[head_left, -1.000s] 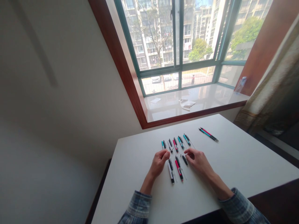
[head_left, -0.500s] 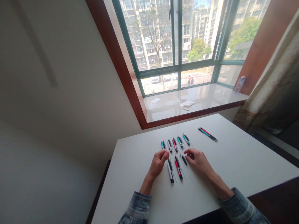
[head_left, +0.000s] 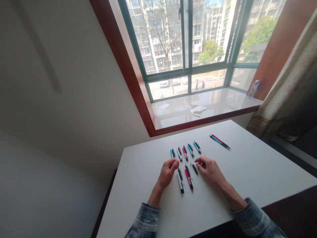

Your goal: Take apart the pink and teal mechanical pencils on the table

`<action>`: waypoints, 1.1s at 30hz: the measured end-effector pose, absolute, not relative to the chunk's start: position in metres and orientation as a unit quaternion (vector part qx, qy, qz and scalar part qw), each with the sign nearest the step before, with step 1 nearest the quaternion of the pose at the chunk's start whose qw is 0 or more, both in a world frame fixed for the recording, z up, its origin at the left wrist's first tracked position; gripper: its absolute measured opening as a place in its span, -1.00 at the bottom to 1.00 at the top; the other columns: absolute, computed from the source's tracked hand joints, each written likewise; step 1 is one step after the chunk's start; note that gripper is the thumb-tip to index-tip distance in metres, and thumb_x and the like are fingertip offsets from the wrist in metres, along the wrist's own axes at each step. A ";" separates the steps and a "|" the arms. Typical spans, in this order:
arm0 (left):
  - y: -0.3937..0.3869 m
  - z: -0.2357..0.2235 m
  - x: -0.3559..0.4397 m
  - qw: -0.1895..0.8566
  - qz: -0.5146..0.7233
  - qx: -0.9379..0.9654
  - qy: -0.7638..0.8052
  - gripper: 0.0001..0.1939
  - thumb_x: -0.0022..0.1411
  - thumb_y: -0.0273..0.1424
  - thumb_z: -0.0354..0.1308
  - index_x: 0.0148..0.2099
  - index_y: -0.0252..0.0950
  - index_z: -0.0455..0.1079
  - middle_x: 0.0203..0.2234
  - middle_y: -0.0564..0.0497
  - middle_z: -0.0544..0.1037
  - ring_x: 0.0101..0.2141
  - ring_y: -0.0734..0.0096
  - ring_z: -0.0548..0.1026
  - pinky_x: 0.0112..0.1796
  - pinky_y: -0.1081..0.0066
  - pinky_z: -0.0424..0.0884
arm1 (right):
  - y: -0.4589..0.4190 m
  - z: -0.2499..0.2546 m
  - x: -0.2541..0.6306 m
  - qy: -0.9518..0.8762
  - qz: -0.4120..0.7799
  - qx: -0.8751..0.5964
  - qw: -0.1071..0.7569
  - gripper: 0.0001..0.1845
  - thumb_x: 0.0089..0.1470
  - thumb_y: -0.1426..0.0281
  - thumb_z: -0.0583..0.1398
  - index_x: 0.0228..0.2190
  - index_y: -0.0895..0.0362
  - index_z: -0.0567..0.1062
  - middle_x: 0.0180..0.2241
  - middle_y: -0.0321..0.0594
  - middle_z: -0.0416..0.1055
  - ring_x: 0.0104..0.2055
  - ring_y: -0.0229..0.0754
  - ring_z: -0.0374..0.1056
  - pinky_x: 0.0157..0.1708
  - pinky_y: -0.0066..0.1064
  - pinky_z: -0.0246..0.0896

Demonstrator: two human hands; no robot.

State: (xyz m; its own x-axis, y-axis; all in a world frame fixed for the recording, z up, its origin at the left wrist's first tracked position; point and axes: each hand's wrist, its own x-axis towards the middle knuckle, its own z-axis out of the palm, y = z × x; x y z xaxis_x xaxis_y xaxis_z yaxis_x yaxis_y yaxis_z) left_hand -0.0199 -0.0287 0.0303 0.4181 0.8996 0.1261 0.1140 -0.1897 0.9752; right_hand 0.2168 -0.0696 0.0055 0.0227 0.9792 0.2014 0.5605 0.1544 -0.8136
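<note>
My left hand (head_left: 169,172) is closed in a pinch beside the pen parts; anything between its fingers is too small or hidden to make out. My right hand (head_left: 210,170) rests over the table with thumb and index finger apart and the other fingers curled. Just left of it lies a short black pen part (head_left: 195,169). In the near row are a white and black pen body (head_left: 180,183) and a red and black pen body (head_left: 189,181), each beside a black part and a thin refill. Behind them stretches a row of teal (head_left: 197,147), red (head_left: 185,154) and white pen parts.
Two whole pens, one red and one teal (head_left: 219,141), lie together at the table's back right. The white table (head_left: 138,185) meets a window sill (head_left: 218,102) holding a crumpled cloth (head_left: 196,110) and a clear bottle (head_left: 254,89). A curtain (head_left: 279,89) hangs at the right.
Both hands keep nearly the same place and pose. The view shifts very slightly, and figures outside the window have moved.
</note>
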 end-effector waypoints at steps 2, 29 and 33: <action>-0.029 0.030 -0.020 0.508 0.383 0.671 0.381 -0.50 0.36 -0.01 0.06 -0.47 -0.26 0.14 -0.55 0.14 0.11 -0.48 0.47 0.08 -0.42 0.44 0.08 | -0.069 0.004 0.217 -0.647 0.264 -0.597 0.395 -0.73 0.17 0.29 0.12 -0.26 0.09 0.60 -0.39 -0.22 0.54 -0.40 -0.14 0.40 -0.28 -0.32 0.28; -0.030 0.033 -0.020 0.503 0.375 0.682 0.375 -0.54 0.39 -0.08 0.06 -0.46 -0.27 0.15 -0.53 0.13 0.13 -0.47 0.47 0.10 -0.40 0.44 0.09 | -0.067 -0.005 0.212 -0.726 0.213 -0.544 0.363 -0.76 0.28 0.32 0.14 -0.11 -0.05 0.60 0.02 -0.15 0.38 -0.02 -0.07 0.44 0.01 -0.21 0.36; -0.031 0.033 -0.019 0.499 0.377 0.683 0.378 -0.53 0.39 -0.08 0.06 -0.46 -0.27 0.15 -0.54 0.13 0.14 -0.47 0.47 0.11 -0.40 0.44 0.10 | -0.066 -0.005 0.213 -0.721 0.220 -0.537 0.378 -0.75 0.26 0.34 0.15 -0.11 -0.04 0.60 0.01 -0.15 0.40 -0.03 -0.06 0.44 0.02 -0.19 0.36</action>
State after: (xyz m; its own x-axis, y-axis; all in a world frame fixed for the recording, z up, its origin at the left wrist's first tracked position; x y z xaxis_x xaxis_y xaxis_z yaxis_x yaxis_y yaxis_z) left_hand -0.0188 -0.0306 0.0331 0.4312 0.8917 0.1379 0.1405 -0.2173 0.9659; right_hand 0.2126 -0.0664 -0.0052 -0.1368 0.9409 0.3099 0.6085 0.3267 -0.7232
